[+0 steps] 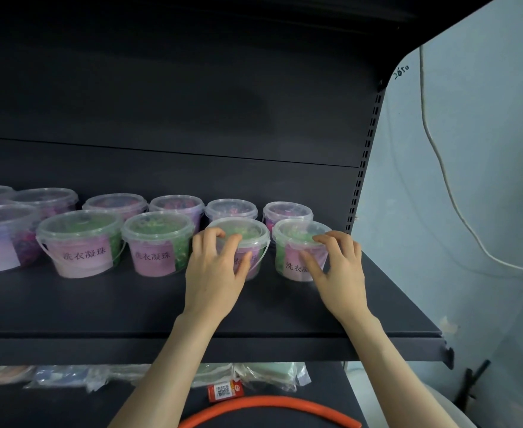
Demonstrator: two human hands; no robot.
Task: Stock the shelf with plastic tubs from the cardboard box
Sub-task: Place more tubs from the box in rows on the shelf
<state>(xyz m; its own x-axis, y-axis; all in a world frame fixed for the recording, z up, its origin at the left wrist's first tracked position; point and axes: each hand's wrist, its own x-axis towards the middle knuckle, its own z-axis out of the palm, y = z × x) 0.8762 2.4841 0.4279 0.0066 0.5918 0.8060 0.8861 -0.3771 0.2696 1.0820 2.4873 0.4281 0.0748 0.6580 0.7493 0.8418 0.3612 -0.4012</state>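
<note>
Two rows of lidded tubs (81,242) stand on the dark shelf (130,304). The left hand (215,270) grips the third front tub (251,231), fingers curled over its lid and thumb on its label. Just beside it, the right hand (339,270) grips the end tub (294,234) likewise.

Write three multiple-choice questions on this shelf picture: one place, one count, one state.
1. Where does the orange hose lie?
A. among the tubs
B. on the lower shelf
C. on the wall

2. How many front-row tubs hold green contents?
A. four
B. two
C. seven

3. What is the right hand doing?
A. hanging idle
B. pulling the cable
C. gripping the rightmost front tub

Answers:
1 B, it curves under the tubs' shelf.
2 A, four green ones stand beside a purple one.
3 C, its thumb and fingers clasp that tub.
</note>
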